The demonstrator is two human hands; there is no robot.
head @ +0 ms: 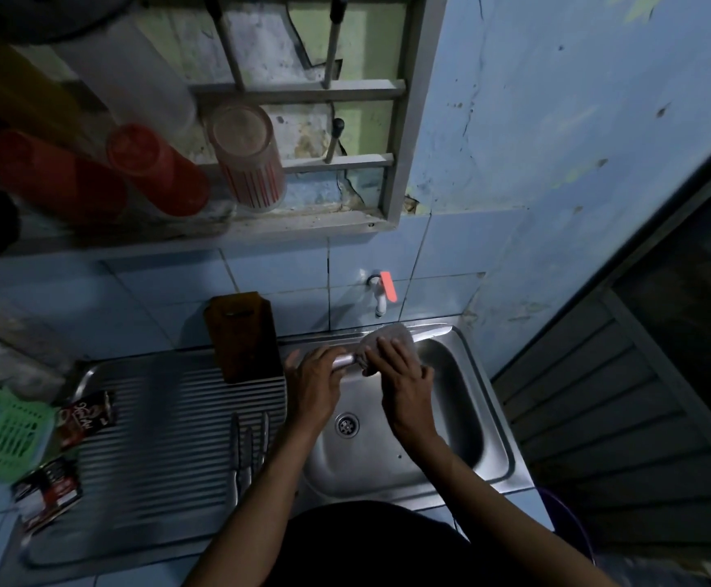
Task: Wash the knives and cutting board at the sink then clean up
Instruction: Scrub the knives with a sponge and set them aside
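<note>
Over the steel sink (489, 421) my left hand (313, 381) grips the metal handle of a knife (345, 361). My right hand (400, 370) presses a grey scrub pad (391, 334) round the knife's blade, which is hidden under the pad. A brown cutting board (245, 334) stands upright against the tiled wall at the back of the drainboard. Three more knives (250, 442) lie side by side on the ribbed drainboard (154, 438), just left of my left forearm.
A white tap with an orange lever (383, 292) sticks out of the wall above the sink. A green plastic basket (8, 434) and two dark sachets (87, 415) sit at the left. Red and clear tumblers (247, 158) stand on the window ledge.
</note>
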